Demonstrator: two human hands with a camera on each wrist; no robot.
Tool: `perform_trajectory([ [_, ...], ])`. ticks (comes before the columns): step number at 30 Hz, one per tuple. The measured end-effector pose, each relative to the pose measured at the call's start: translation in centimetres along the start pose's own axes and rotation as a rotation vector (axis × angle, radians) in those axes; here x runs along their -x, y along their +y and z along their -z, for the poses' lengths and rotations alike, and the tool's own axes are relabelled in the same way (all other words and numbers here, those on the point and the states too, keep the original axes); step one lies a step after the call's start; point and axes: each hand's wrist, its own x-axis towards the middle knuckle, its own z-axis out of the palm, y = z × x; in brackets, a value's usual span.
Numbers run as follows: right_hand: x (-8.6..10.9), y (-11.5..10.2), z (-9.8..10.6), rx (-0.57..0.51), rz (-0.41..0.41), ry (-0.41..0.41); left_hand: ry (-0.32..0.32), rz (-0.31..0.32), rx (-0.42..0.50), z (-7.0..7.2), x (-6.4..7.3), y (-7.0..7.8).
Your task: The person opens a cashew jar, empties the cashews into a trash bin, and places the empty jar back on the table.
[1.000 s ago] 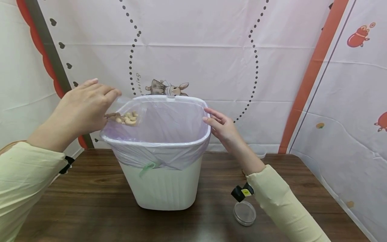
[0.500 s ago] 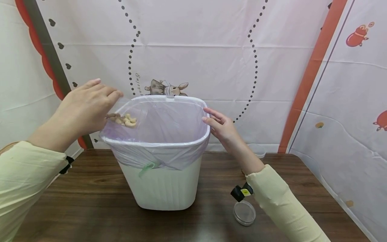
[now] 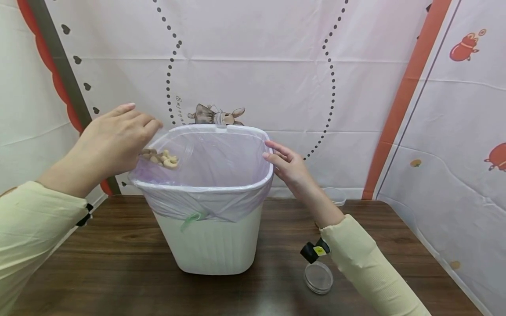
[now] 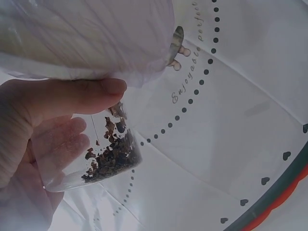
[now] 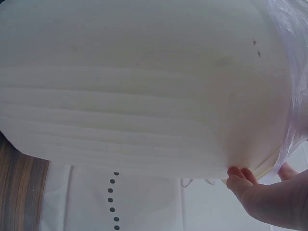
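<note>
My left hand holds a clear plastic jar tipped sideways over the left rim of a white trash bin. Pale cashews lie inside near its mouth. Through its wall in the left wrist view, dark brown bits gather at the other end. The thumb lies across the jar, partly hiding it. A thin lilac bin liner folds over the rim, knotted in green at the front. At the right rim my right hand pinches the edge, several fingertips against the outer wall.
A round clear lid lies on the dark wooden table, right of the bin. Behind the right forearm stands another clear container. A printed white cloth hangs behind and at both sides.
My left hand and the jar have shifted slightly right over the bin. The cashews inside have moved a little. My right hand stays at the rim.
</note>
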Motion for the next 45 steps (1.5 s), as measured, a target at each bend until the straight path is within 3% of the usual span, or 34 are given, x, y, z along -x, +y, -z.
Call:
perform_trajectory([
  [18, 0.1, 0.0, 0.0, 0.001, 0.006, -0.001, -0.004, -0.062, -0.055, -0.2, -0.5, 0.2],
  [26, 0.0, 0.1, 0.1, 0.021, 0.01, -0.003, 0.035, -0.087, -0.071, -0.3, -0.7, 0.1],
  [45, -0.1, 0.2, 0.1, 0.013, 0.015, 0.002, -0.007, -0.088, -0.094, 0.1, -1.1, -0.2],
])
